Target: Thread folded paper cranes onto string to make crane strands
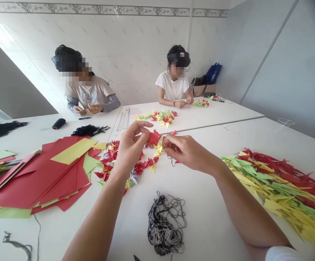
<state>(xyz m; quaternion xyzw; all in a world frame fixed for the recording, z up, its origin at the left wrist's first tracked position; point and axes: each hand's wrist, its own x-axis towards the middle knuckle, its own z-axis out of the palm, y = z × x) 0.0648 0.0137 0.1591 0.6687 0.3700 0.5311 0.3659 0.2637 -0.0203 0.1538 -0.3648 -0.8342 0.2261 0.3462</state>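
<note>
Between the fingers of my left hand [135, 139] is a red folded paper piece [154, 138], raised above the table. My right hand [178, 148] is pinched closed close to its right side, and a dark thread [171, 161] hangs below those fingers. What the right fingertips grip is too small to see fully; the thread appears to come from them. Beneath and behind both hands lies a pile of small folded paper cranes [139, 168] in red, yellow, green and white. Nearer to me, a tangled bundle of black and grey cord [165, 224] rests on the white table [201, 210].
Red, yellow and green paper sheets [56, 170] are stacked at left. Strung folded paper [282, 192] lies at right. A black thread spool [58, 123] and black cord [89, 130] sit farther back. Two people [90, 90] work across the table. A dark pointed tip [136, 257] shows at the near edge.
</note>
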